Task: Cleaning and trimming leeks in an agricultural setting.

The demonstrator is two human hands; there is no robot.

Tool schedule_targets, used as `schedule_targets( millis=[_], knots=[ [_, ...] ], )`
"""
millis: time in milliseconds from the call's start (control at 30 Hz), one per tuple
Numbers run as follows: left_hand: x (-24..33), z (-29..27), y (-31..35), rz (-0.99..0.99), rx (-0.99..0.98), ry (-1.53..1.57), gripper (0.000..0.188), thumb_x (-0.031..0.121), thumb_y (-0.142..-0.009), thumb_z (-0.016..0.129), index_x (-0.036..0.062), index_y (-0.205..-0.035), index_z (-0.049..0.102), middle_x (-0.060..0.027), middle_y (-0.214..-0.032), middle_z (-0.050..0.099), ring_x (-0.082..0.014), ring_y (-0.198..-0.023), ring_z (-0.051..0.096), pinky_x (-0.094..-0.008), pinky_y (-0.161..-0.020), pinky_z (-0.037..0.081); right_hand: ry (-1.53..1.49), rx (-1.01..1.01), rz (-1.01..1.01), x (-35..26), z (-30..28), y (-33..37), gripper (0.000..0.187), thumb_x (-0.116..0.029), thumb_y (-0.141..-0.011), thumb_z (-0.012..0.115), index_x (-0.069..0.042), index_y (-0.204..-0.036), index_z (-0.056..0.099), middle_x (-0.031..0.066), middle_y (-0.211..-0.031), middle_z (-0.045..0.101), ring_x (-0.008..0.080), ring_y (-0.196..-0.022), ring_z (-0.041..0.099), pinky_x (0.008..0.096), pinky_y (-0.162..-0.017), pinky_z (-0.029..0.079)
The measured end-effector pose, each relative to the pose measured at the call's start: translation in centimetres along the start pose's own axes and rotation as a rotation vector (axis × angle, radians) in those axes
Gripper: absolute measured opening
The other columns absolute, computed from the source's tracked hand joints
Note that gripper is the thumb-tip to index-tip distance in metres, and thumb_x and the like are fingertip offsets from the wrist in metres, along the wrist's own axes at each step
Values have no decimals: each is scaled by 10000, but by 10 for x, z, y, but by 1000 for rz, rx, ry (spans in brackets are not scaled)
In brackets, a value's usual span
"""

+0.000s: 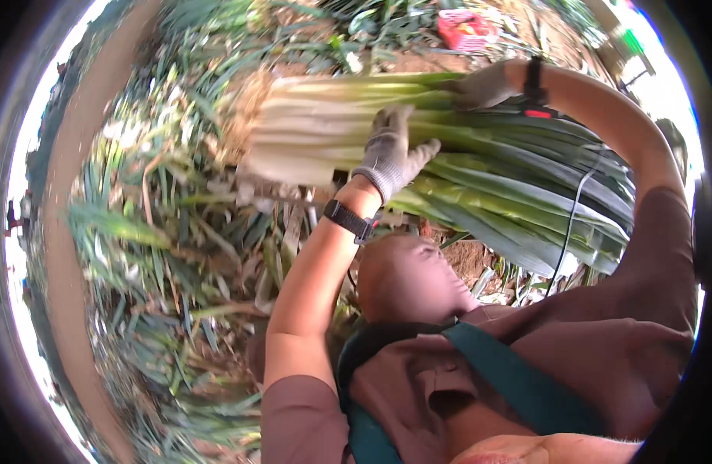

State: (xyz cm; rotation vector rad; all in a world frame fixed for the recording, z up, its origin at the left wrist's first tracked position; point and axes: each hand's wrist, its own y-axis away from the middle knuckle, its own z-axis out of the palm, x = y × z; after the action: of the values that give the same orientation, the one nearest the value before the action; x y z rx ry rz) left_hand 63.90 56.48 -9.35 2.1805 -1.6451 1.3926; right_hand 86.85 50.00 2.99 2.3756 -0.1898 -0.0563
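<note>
A large bundle of long green onions (309, 127) lies crosswise before me, roots and white stalks to the left, green leaves to the right. My left hand (397, 151), in a grey knitted glove, rests on the stalks near where white turns to green. Its fingers are spread and the thumb stands apart. At the far edge of the bundle is my right hand (486, 87), gloved too, touching the green part. Blur and the leaves hide how its fingers are set. My right forearm curves around the leaf end.
Loose green onion leaves and trimmings (178, 271) cover the ground on the left and at the back. A pink-red plastic basket (468, 31) with reddish things in it stands at the far side. A thin dark cable (574, 213) hangs across the leaves at right.
</note>
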Motion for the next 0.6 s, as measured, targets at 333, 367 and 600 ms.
schedule_targets(
  millis=[333,367,600],
  knots=[
    [66,-219,256,-455,346,198,369,228,-918,656,-20,-1182,591,-176,-1144,634,-283,-1037,632,-376,-915,517,356,357,-641,-221,-85,120,578,-265,-805,724,-56,-1315,549,174,-1215,620,356,-1108,591,432,-953,470],
    [76,-247,292,-517,431,166,364,227,-926,645,-27,-1181,593,-175,-1142,635,-280,-1035,633,-374,-914,519,418,404,-777,-249,-86,125,568,-265,-803,723,-53,-1303,556,177,-1212,621,364,-1094,593,433,-942,476],
    [189,-345,557,-826,1104,-81,352,219,-983,567,-77,-1170,604,-169,-1132,644,-259,-1019,639,-364,-908,533,651,68,-1244,-463,-37,111,510,-354,-857,664,-44,-1256,594,197,-1098,655,365,-997,626,446,-881,491]
  ],
)
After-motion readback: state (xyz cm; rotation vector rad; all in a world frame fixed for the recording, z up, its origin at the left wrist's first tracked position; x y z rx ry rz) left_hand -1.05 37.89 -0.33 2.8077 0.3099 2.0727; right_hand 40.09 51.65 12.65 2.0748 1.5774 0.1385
